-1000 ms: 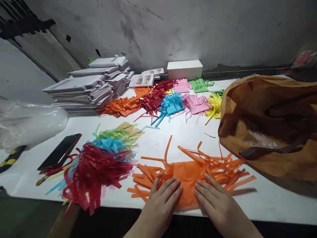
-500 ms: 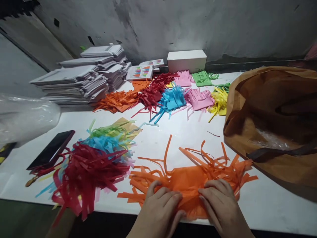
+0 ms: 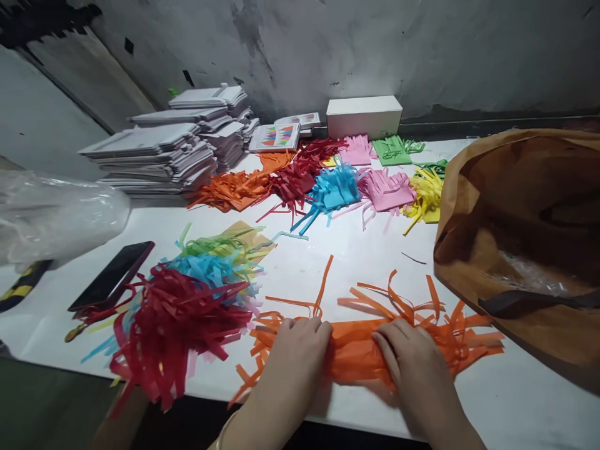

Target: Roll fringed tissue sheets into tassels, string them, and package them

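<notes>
Together, left hand (image 3: 296, 353) and right hand (image 3: 412, 369) grip orange fringe (image 3: 354, 350) (rolled).

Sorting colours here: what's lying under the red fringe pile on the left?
On its far side, blue fringe and green fringe stick out from under the red fringe pile, with a tan sheet beyond them. What lies beneath its middle is covered.

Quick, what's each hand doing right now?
Left hand: closed on the orange fringed paper.
Right hand: closed on the same orange fringed paper.
</notes>
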`<state>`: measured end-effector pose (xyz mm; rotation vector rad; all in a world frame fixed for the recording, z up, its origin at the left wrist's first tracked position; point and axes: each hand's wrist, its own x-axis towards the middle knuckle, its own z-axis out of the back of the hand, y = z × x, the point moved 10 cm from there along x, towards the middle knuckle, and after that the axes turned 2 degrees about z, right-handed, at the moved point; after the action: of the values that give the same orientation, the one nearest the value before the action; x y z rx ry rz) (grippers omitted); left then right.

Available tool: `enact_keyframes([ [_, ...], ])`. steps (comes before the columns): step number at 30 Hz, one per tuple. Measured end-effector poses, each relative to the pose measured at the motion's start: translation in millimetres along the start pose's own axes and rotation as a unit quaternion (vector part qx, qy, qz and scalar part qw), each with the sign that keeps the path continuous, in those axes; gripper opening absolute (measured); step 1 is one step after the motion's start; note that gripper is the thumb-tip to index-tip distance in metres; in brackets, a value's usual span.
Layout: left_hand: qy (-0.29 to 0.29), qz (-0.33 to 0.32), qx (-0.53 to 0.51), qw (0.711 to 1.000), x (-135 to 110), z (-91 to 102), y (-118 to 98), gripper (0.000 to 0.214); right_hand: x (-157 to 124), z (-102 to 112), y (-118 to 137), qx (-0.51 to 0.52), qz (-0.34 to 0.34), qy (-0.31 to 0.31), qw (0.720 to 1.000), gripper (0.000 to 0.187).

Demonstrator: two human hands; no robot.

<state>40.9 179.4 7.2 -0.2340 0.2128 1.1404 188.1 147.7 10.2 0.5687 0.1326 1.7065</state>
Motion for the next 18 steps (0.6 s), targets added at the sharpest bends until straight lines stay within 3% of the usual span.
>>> enact_keyframes([
  [2, -0.088, -0.082, 0.023, 0.992, -10.2, 11.8, -16.5, 0.018, 3.8, 0.9, 1.7, -0.014, 0.014, -0.005, 1.0, 0.039],
  [4, -0.162, -0.202, 0.023, 0.966, -30.1, 18.6, -39.9, 0.012, 7.1, 1.4, 3.0, -0.028, 0.027, -0.01, 0.999, 0.039],
  [7, -0.188, -0.307, 0.016, 0.933, -54.8, 13.1, -52.9, 0.006, 9.9, -1.2, 0.9, -0.043, 0.02, -0.01, 0.999, 0.036],
  [10, -0.207, -0.259, 0.008, 0.943, -59.8, 13.4, -28.4, 0.005, 10.5, -4.7, -2.8, -0.056, 0.002, -0.002, 0.998, 0.031],
  [14, -0.276, -0.117, 0.022, 0.954, -67.1, 41.0, 20.4, 0.008, 12.0, -5.5, -2.1, -0.045, 0.014, 0.014, 0.999, 0.026],
  [16, -0.32, -0.085, 0.051, 0.942, -74.4, 61.3, 23.9, 0.011, 13.3, -3.6, -1.1, -0.041, 0.022, 0.016, 0.999, 0.025],
  [18, -0.337, -0.097, 0.053, 0.935, -75.3, 74.6, 8.3, 0.02, 14.2, -1.4, -0.7, -0.041, 0.027, 0.013, 0.999, 0.025],
])
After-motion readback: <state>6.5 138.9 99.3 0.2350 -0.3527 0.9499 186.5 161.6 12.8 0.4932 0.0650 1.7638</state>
